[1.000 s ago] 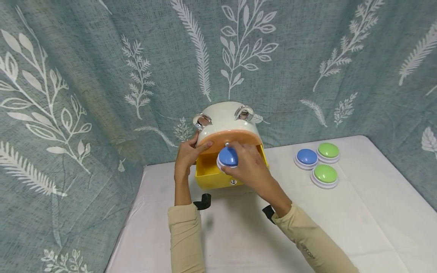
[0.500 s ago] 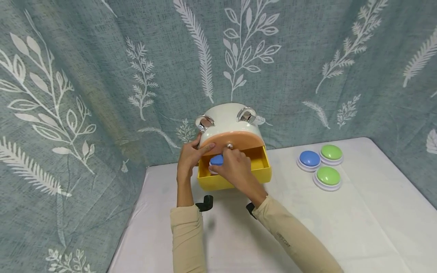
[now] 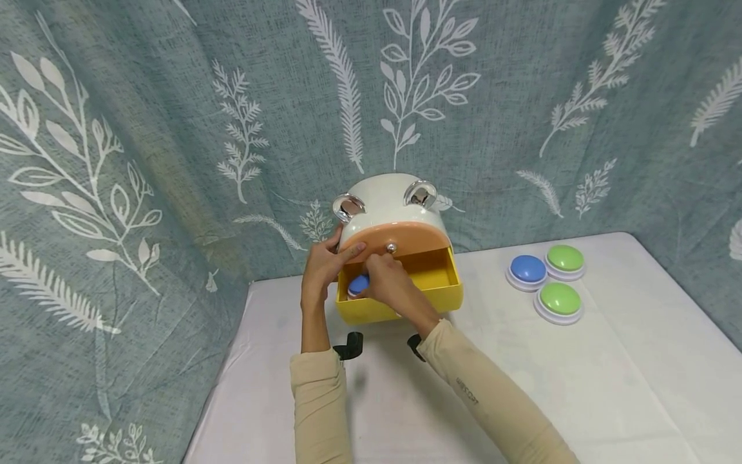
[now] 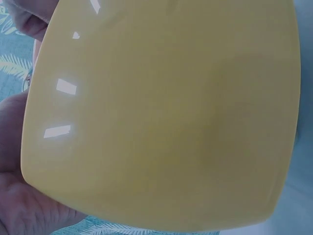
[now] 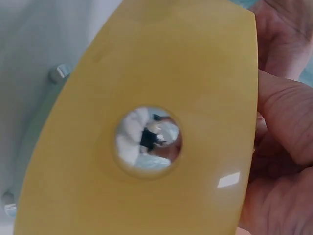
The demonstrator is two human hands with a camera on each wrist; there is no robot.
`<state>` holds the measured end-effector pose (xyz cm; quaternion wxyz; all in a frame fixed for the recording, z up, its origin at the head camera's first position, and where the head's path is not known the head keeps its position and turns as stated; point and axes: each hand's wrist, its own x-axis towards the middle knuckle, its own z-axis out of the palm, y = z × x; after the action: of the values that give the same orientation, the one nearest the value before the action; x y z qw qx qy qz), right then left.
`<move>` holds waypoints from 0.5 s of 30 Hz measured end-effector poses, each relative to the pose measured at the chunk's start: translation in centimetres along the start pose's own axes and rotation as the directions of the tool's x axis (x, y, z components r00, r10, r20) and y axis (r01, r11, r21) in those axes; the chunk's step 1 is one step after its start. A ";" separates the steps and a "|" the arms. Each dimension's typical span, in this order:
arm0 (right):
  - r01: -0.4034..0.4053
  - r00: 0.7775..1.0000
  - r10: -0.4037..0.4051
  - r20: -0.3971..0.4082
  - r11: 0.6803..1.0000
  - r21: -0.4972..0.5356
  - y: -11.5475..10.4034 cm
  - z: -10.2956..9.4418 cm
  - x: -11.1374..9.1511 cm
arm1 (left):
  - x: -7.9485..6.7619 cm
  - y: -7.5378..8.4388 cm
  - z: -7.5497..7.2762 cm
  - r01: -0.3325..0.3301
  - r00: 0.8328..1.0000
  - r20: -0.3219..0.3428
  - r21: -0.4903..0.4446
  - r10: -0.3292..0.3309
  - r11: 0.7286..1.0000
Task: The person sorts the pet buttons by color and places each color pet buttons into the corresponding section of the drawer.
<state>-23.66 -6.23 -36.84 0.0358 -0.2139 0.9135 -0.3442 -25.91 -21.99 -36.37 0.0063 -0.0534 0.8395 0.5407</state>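
A small animal-faced drawer cabinet [image 3: 384, 201], white on top with silver ring ears, stands by the back curtain. Its orange upper front [image 3: 414, 238] bears a round silver knob. Below, the yellow drawer [image 3: 426, 301] is pulled out. My left hand [image 3: 319, 269] grips the cabinet's left side, thumb across the orange front. Inside the drawer's left end, my right hand [image 3: 387, 278] pinches a blue push-button light [image 3: 357, 285] with a white base; some fingers are hidden. The drawer front [image 4: 161, 122] fills the left wrist view, and its silver knob [image 5: 149, 141] shows in the right wrist view.
To the right on the white-covered table [image 3: 510, 374] sit another blue button light [image 3: 527, 268] and two green ones, a rear green light [image 3: 565, 258] and a front green light [image 3: 560, 298]. A patterned curtain [image 3: 487, 116] hangs behind. Black wrist mounts stick out below both hands.
My right hand has carried the blue button light down and left, from above the drawer into its left end. My left hand keeps its hold on the cabinet.
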 end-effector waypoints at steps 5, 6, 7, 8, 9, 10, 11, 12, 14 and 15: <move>-0.010 0.996 0.012 0.083 1.000 -0.025 -0.1 -0.4 0.4 | -0.1 0.1 0.1 -0.003 1.000 0.004 -0.006 0.003 1.000; -0.010 0.995 0.013 0.097 1.000 -0.029 -0.1 -0.5 0.4 | -0.1 0.1 0.1 -0.001 1.000 0.005 -0.005 0.001 1.000; -0.010 0.994 0.013 0.110 1.000 -0.029 0.0 -0.5 0.4 | -0.1 0.1 0.1 0.002 1.000 0.006 -0.006 -0.002 1.000; -0.008 0.993 0.012 0.121 0.999 -0.033 0.0 -0.6 0.4 | -0.1 0.1 0.1 0.006 1.000 0.006 -0.005 -0.006 1.000; -0.007 0.992 0.011 0.128 0.999 -0.035 0.1 -0.6 0.4 | -0.2 0.1 0.1 0.009 1.000 0.008 -0.005 -0.009 1.000; -0.006 0.990 0.010 0.137 1.000 -0.030 0.3 -0.7 0.4 | -0.2 0.1 0.1 0.010 1.000 0.011 -0.005 -0.010 1.000; -0.005 0.989 0.009 0.148 1.000 -0.024 0.4 -0.7 0.3 | -0.2 0.1 0.1 0.010 1.000 0.012 -0.006 -0.010 1.000; -0.003 0.988 0.006 0.157 1.000 -0.017 0.5 -0.8 0.3 | -0.2 0.1 0.1 0.009 1.000 0.013 -0.008 -0.009 1.000; 0.018 0.987 -0.015 0.157 1.000 -0.013 0.8 -0.9 0.1 | -0.2 0.1 0.1 0.009 1.000 0.012 -0.010 -0.008 1.000; 0.022 0.988 -0.021 0.151 1.000 -0.004 0.9 -0.9 -0.1 | -0.1 0.1 0.1 0.008 1.000 0.010 -0.010 -0.008 1.000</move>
<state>-24.09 -5.00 -36.71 0.1007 -0.2493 0.9069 -0.3245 -25.79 -21.85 -36.26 0.0125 -0.0538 0.8366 0.5450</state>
